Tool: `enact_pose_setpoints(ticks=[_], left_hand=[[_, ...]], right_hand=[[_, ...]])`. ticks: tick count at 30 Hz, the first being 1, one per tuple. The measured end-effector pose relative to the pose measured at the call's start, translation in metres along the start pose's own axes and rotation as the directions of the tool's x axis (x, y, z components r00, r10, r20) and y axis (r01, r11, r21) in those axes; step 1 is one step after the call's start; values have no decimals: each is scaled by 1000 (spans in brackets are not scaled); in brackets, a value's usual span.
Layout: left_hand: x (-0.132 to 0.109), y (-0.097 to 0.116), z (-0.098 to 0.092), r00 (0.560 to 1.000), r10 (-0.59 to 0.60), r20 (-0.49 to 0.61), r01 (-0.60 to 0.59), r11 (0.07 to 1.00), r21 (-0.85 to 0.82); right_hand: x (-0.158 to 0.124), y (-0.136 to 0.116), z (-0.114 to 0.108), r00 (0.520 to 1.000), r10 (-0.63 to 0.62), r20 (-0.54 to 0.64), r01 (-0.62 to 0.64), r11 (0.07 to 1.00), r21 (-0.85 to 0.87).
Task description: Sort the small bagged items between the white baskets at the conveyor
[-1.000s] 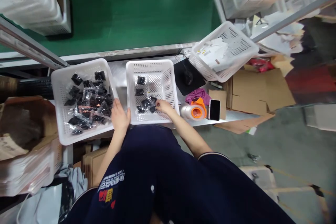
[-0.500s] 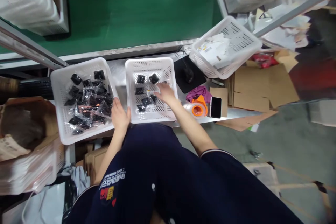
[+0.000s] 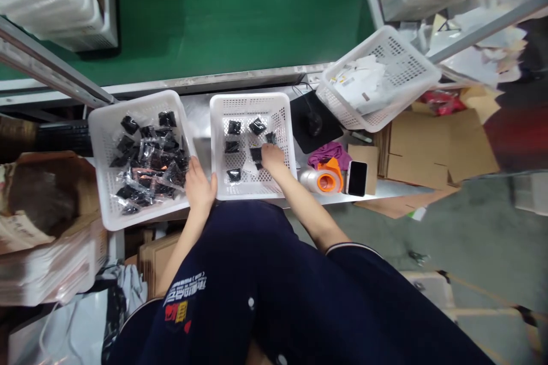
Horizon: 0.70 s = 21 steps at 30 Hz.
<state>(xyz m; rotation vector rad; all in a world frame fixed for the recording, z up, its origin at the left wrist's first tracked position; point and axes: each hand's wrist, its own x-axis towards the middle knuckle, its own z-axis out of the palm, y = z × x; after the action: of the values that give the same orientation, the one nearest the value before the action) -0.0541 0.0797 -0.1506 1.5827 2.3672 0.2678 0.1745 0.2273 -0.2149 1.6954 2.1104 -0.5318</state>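
My left hand rests at the right rim of a white plastic basket, fingers apart and thumb toward a second, smaller basket. The left basket holds a heap of small black items in clear bags; their exact kind is not clear. Inside the smaller basket, my right hand is closed on a bagged black packet, its fingertips partly hidden. Several similar packets lie around it, among them one at the upper left and one at the lower left. A white label lies below the gripped packet.
To the right are a black mouse on a pad, a purple cloth, an orange tape dispenser and a phone. A tilted basket of white papers stands behind them. Cardboard lies farther right.
My right hand has lowered and closed on a packet in the smaller basket. Packets near the basket's lower middle have shifted. My left hand stays at the rim; the view has moved slightly.
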Motion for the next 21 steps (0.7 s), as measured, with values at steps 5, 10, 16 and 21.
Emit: enact_pose_setpoints(ticks=[5, 10, 16, 21], left_hand=[[0, -3, 4, 999, 42, -23, -42, 999, 4], [0, -4, 5, 998, 31, -46, -31, 999, -11], [-3, 6, -2, 1000, 1, 9, -1, 1000, 4], [5, 3, 8, 997, 2, 76, 2, 999, -48]], right_hand=[[-11, -47, 9, 936, -351, -34, 352, 935, 35], [-7, -66, 20, 910, -415, 22, 414, 910, 39], [-17, -73, -25, 903, -416, -108, 423, 904, 63], [-31, -163, -74, 683, -692, -232, 726, 677, 120]])
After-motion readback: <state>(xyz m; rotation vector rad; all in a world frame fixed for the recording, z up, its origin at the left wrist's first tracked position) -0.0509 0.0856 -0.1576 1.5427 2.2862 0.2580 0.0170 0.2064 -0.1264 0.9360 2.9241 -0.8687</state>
